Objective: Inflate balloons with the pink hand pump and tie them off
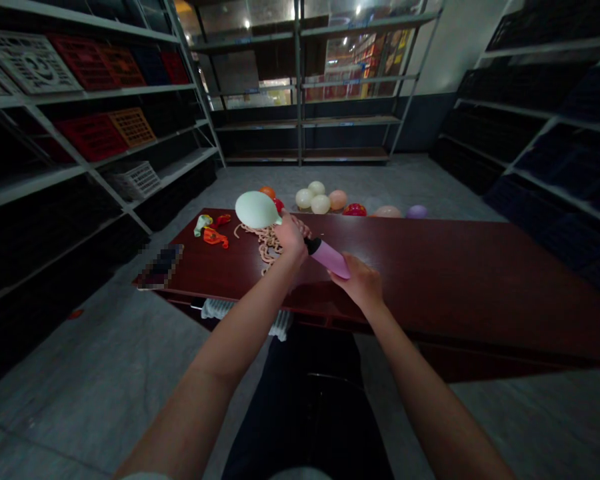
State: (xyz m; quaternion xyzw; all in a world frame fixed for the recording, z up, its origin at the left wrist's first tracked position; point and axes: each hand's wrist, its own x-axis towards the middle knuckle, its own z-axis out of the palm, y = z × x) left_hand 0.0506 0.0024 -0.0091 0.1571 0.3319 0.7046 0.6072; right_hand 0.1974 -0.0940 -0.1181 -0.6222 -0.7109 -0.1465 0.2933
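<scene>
Over a dark red table (455, 267), toward the left: got a pale green balloon (257, 210) pinched by the neck in the left hand (291, 237), plus a pink pump (331, 259) clenched in the right hand (361, 281). Can't tell if joined. Probably featherlight, stretchy, easy to pop; best gripped at the neck, never round the belly.

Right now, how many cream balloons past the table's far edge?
3: the back balloon, the left balloon and the front balloon, just left of the peach one. More may be hidden behind the table.
</scene>
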